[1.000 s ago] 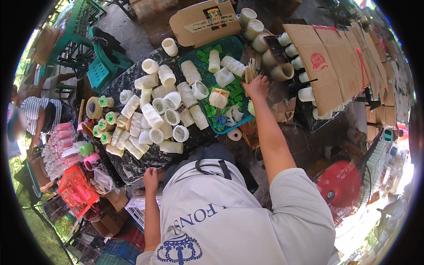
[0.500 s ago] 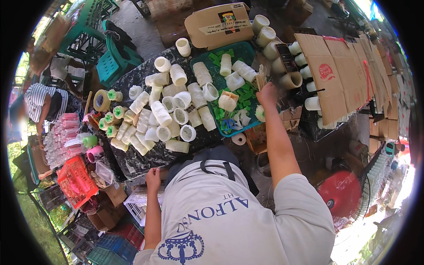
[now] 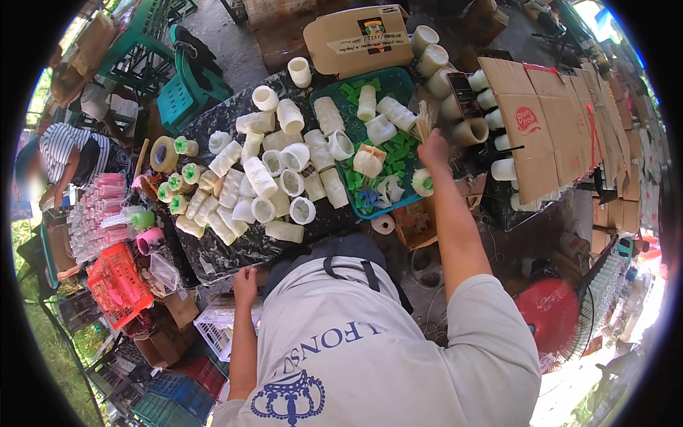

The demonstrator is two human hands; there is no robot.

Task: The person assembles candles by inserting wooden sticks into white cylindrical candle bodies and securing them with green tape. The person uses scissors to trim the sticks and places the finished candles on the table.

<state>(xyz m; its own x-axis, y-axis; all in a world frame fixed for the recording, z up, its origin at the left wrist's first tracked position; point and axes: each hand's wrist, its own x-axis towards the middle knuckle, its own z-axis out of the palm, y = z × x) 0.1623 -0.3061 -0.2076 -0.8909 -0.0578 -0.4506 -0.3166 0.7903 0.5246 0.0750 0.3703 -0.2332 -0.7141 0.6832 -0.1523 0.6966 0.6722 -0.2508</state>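
Far to my left, a person in a striped top point(image 3: 75, 160) bends over their own work, next to stacks of pink cups point(image 3: 99, 213) and an orange crate point(image 3: 117, 285). Nearer in, a tape roll point(image 3: 165, 154) lies at the left edge of the dark surface point(image 3: 228, 249), with a row of cream tubes capped in green point(image 3: 186, 183) just beside it; these look finished to me, though I can't be sure. My left hand point(image 3: 245, 277) rests at the near edge of the surface, fingers curled loosely together, holding nothing that I can see. Across the middle lies a big heap of plain cream tubes point(image 3: 274, 181), some on their sides and some standing open-mouthed, none of them showing green, so I judge most of the job is still ahead. Right of the heap is the teal tray point(image 3: 398, 89), strewn with green pieces point(image 3: 395, 153), a few more tubes, blue scissors point(image 3: 368, 201) and one tube with a green end point(image 3: 423, 182) near its right rim. My right hand point(image 3: 432, 149) reaches out over the tray's right edge, clamped on a bundle of thin sticks point(image 3: 424, 122) that stands up out of my fist. Past it, more tubes line up against the cardboard point(image 3: 548, 121), and I can't tell whether those are done. Lower right, a red fan point(image 3: 558, 317) sits on the ground.
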